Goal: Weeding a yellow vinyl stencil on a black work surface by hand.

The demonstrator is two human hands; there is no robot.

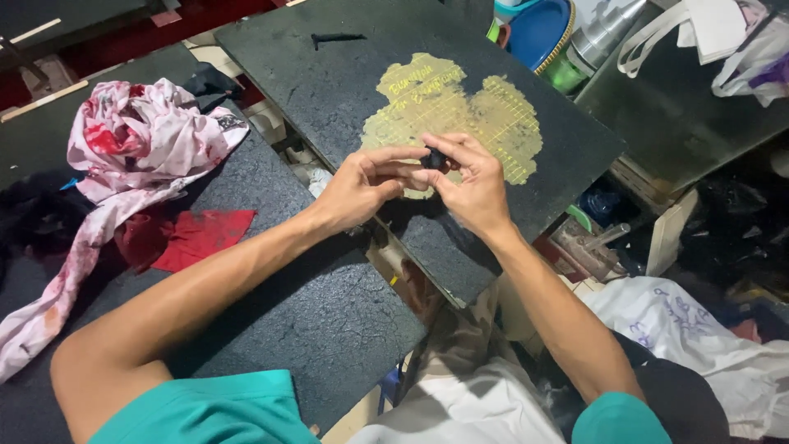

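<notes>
Now: both hands meet over the black board (345, 82) with a yellow patch (485, 115) | left hand (362, 185) and right hand (472, 185) pinch a small black thing (434, 158) together | stained pink cloth (144, 136) lies far left

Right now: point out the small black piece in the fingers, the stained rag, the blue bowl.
small black piece (433, 158), head view, its visible top.
stained rag (140, 136), head view, bunched middle.
blue bowl (538, 31), head view, inner wall.
</notes>
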